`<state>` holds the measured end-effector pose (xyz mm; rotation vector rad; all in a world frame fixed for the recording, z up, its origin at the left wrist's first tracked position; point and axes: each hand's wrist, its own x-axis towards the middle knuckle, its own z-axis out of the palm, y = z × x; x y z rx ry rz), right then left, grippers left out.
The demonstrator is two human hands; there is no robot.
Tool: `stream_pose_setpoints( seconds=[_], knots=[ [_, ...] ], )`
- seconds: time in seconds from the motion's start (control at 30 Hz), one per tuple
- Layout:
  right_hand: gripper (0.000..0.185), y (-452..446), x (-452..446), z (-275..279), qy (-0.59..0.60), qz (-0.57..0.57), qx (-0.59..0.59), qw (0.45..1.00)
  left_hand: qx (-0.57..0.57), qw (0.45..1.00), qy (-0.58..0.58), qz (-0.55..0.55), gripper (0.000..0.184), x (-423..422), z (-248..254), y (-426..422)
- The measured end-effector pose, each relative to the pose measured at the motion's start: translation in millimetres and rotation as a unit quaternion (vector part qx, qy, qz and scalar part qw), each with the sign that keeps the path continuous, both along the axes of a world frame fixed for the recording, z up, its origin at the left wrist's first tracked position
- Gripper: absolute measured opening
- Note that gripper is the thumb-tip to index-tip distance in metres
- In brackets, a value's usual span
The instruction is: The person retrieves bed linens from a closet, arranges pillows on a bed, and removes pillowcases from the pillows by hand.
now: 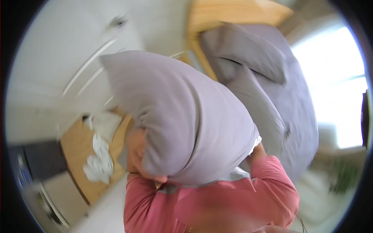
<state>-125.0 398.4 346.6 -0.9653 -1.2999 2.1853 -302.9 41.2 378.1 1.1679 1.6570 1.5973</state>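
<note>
Left hand (136, 151) grips grey pillow (171, 105) by its edge; right hand (256, 150) mostly hidden, grip cannot be determined.

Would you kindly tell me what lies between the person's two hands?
The head view shows a grey pillow between the left hand and the right hand, which is mostly hidden by the pillow.

- A bedroom, most likely in a home
- Upper right: a bed (303, 128) in grey-mauve bedding, two matching pillows (252, 52) on it
- Top: pale wooden headboard (233, 11)
- Right edge: bright window (330, 66)
- Centre: another plump pillow (171, 105) in matching fabric
</note>
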Motion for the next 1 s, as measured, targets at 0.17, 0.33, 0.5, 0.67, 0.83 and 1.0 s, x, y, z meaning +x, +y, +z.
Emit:
stream_pose_setpoints(
  seconds=[0.17,0.33,0.5,0.67,0.83,1.0],
  knots=[
    [0.062,76,249,39,-0.033,-0.249,0.108,0.962,0.076,0.986,-0.149,-0.021,0.045,89,27,162],
    [0.065,69,425,34,-0.083,-0.457,0.113,0.878,0.105,0.964,-0.226,-0.088,0.044,153,56,300],
    [0.06,-103,337,20,-0.008,-0.617,0.062,0.785,-0.057,0.976,-0.065,-0.201,0.052,88,41,389],
    [0.037,-114,269,-160,-0.163,-0.504,-0.188,0.827,-0.088,0.932,0.337,-0.097,0.068,174,-120,498],
    [0.025,-107,342,-187,-0.332,-0.33,-0.147,0.871,-0.092,0.818,0.523,-0.221,0.075,354,-151,447],
    [0.022,-55,344,-45,-0.297,-0.32,0.227,0.871,-0.061,0.828,0.535,-0.159,0.073,359,-155,466]
  ],
)
